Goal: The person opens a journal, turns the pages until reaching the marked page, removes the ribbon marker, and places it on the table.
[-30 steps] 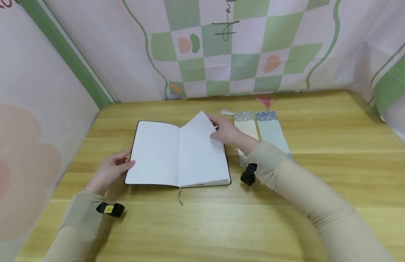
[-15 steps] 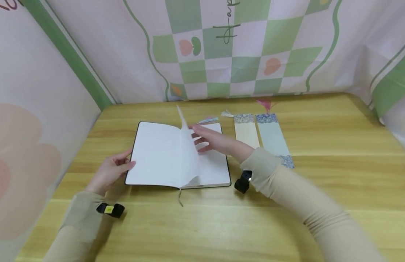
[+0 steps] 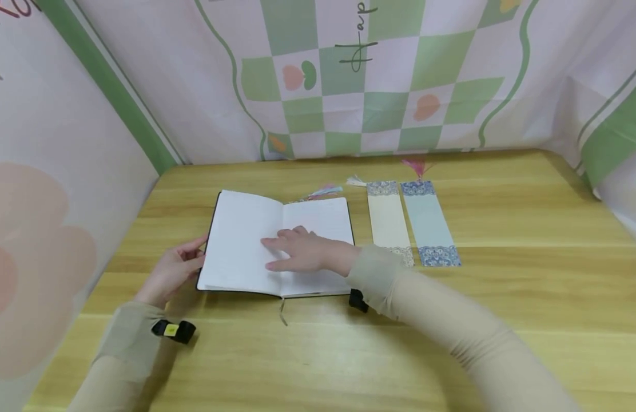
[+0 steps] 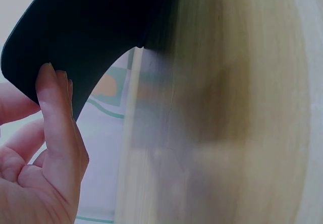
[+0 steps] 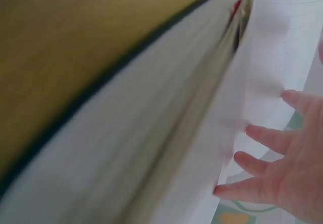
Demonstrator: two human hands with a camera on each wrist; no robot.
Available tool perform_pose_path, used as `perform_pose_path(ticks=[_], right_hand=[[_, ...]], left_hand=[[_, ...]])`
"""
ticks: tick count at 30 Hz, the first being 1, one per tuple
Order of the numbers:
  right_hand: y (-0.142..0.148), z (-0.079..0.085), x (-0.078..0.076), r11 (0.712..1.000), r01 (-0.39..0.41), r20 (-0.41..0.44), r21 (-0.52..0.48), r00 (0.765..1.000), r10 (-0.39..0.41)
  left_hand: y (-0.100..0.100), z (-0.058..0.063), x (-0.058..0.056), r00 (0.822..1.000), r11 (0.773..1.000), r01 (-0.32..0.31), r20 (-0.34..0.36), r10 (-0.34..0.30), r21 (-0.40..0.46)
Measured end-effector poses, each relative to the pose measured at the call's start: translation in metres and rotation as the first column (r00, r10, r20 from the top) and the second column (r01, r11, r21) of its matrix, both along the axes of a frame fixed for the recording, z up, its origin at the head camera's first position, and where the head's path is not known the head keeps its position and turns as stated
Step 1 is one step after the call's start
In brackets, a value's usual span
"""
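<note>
An open notebook with white pages and a dark cover lies on the table. My left hand grips its left edge; in the left wrist view the fingers lie against the dark outer cover. Across the middle fold reaches my right hand, fingers spread over the pages. The right wrist view has its fingertips touching the paper. A thin ribbon hangs from the bottom of the spine. From the top of the right page sticks out a pastel tassel.
Right of the notebook lie a cream bookmark with a white tassel and a pale blue bookmark with a pink tassel. The wooden table ends at a checked curtain. Black cameras sit on both wrists.
My right hand has swept left, turning a page from the right side over to the left. The pastel tassel has come into view. My left hand stays at the edge.
</note>
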State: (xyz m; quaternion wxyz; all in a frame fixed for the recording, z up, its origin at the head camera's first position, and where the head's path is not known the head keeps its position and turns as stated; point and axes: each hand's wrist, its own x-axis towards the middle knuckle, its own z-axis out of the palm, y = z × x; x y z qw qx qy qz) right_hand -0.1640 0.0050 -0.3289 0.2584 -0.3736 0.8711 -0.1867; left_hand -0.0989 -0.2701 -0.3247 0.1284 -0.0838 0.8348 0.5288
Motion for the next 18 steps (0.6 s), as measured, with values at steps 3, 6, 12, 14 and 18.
perform_pose_path(ticks=[3, 6, 12, 14, 18], right_hand=[[-0.006, -0.001, 0.003, 0.998, 0.01, -0.037, 0.065, 0.999, -0.007], [-0.01, -0.005, 0.006, 0.993, 0.016, -0.09, 0.116, 0.996, -0.005], [-0.016, -0.007, 0.009, 0.981, 0.005, -0.156, 0.193, 0.987, 0.026], [-0.017, -0.008, 0.009, 0.978, 0.005, -0.167, 0.207, 0.985, 0.031], [-0.018, -0.009, 0.008, 0.973, 0.004, -0.19, 0.229, 0.981, 0.041]], left_hand=[[-0.002, -0.001, 0.0, 1.0, 1.0, 0.014, -0.018, -0.013, 0.024], [-0.004, -0.003, 0.0, 0.999, 0.999, 0.025, -0.022, -0.024, 0.047], [-0.008, -0.006, 0.0, 1.0, 0.986, 0.012, 0.018, -0.015, 0.166], [-0.007, -0.003, 0.0, 0.999, 0.988, 0.016, 0.027, -0.021, 0.151], [-0.006, 0.0, 0.0, 0.999, 0.997, 0.011, 0.034, -0.014, 0.078]])
